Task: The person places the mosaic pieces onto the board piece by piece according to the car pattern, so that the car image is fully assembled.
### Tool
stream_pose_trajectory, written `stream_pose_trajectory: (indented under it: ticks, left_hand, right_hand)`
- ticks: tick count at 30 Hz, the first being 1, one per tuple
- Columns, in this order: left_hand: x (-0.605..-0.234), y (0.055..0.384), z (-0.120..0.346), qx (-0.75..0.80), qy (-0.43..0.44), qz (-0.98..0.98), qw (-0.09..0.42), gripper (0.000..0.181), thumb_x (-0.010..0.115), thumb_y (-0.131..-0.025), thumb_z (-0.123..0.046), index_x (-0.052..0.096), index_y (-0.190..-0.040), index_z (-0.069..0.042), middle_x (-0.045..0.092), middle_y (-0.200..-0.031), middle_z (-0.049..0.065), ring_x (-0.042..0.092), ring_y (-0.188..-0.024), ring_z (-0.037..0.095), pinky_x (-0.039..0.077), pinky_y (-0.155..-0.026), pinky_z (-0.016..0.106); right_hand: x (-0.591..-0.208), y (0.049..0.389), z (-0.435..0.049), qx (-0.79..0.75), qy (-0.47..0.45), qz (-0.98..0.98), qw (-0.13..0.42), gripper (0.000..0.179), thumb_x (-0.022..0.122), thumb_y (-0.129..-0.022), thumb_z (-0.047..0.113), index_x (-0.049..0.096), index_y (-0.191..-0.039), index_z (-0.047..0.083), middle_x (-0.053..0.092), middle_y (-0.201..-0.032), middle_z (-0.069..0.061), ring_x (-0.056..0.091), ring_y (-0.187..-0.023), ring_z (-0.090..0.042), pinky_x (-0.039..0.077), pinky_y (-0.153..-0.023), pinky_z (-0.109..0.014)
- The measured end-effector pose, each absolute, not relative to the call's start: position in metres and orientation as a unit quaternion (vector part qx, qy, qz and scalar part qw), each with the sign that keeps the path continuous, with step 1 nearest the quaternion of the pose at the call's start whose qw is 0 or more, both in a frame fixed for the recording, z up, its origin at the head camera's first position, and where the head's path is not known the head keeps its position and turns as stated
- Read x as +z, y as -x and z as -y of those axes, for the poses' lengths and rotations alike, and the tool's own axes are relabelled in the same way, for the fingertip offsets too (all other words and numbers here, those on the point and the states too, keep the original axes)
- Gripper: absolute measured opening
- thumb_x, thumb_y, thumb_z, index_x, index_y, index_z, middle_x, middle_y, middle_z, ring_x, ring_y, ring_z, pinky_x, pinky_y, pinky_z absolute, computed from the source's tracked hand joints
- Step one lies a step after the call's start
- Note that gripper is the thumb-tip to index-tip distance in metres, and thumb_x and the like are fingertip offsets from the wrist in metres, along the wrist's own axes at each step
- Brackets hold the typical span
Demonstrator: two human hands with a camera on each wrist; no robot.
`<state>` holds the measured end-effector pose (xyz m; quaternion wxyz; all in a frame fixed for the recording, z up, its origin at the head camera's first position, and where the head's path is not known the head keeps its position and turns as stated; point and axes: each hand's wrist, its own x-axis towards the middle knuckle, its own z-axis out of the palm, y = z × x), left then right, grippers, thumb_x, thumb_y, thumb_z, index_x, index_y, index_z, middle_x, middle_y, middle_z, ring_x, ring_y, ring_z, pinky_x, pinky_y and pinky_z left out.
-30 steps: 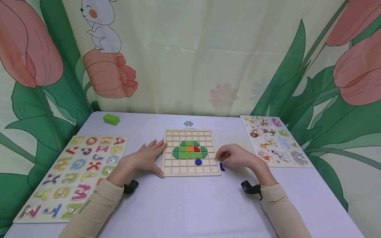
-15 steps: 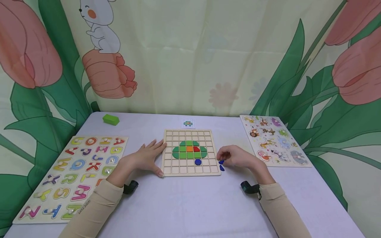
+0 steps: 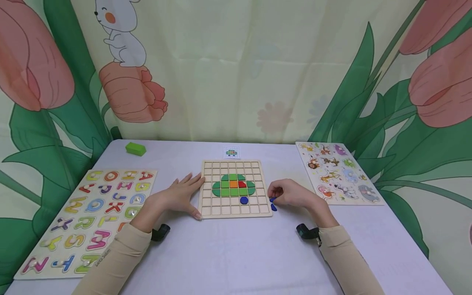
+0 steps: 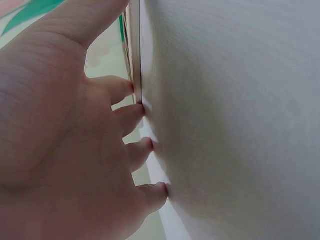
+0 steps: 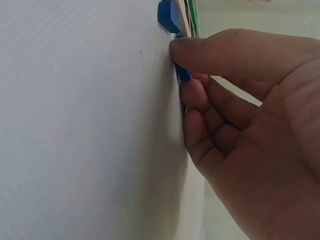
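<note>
A wooden grid board [image 3: 217, 209] lies in the middle of the head view, with green, orange and red pieces set in its cells. One round blue shape [image 3: 244, 200] sits in a lower cell. My left hand [image 3: 178, 196], fingers spread, rests on the table with thumb and fingertips at the board's left edge. At the right edge, my right hand [image 3: 291, 193] pinches a small blue puzzle piece [image 5: 183, 73] between thumb and fingers, low on the cloth. Beside it lies another blue piece [image 5: 168, 16]. The fingers partly cover the pinched piece.
Behind the board lies a small pattern card [image 3: 231, 152]. An alphabet puzzle board [image 3: 79, 234] is under and beside the left forearm. At the right back lies an animal puzzle board [image 3: 354, 197]. A green block [image 3: 135, 149] stands at the back left.
The two blue pieces beside the board, close together at first, now lie slightly apart as the right fingers shifted a little. The left hand stays at the board's edge.
</note>
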<state>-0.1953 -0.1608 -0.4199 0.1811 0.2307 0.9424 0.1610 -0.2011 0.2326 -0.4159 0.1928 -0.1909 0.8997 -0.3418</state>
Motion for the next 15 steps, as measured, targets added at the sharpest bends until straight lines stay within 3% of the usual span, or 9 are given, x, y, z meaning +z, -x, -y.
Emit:
stream_pose_trajectory:
  ticks: [6,15]
  left_hand:
    - [-0.4203,0.1951,0.1608,0.163,-0.234,-0.942,0.179,0.130,0.084,-0.061,-0.065,0.019,-0.160,-0.013,0.010,-0.169,0.009,0.003,-0.156,0.040,0.007,-0.119,0.070]
    - [-0.4201,0.1949,0.1613,0.162,-0.235,-0.941,0.180,0.130,0.084,-0.061,-0.065,0.018,-0.160,-0.013,0.010,-0.169,0.009,0.002,-0.156,0.040,0.007,-0.119,0.070]
  right_hand:
    - [-0.4165,0.2013,-0.2319,-0.342,0.197,-0.899,0.192,0.021,0.069,-0.076,-0.006,0.068,-0.088,0.011,0.060,-0.082,-0.004,0.054,-0.079,-0.018,0.047,-0.070,-0.028]
    - [-0.4152,0.2025,-0.2345,-0.344,0.186,-0.902,0.185,0.013,0.070,-0.084,0.000,0.070,-0.088,0.013,0.064,-0.084,-0.002,0.056,-0.080,-0.017,0.048,-0.072,-0.028]
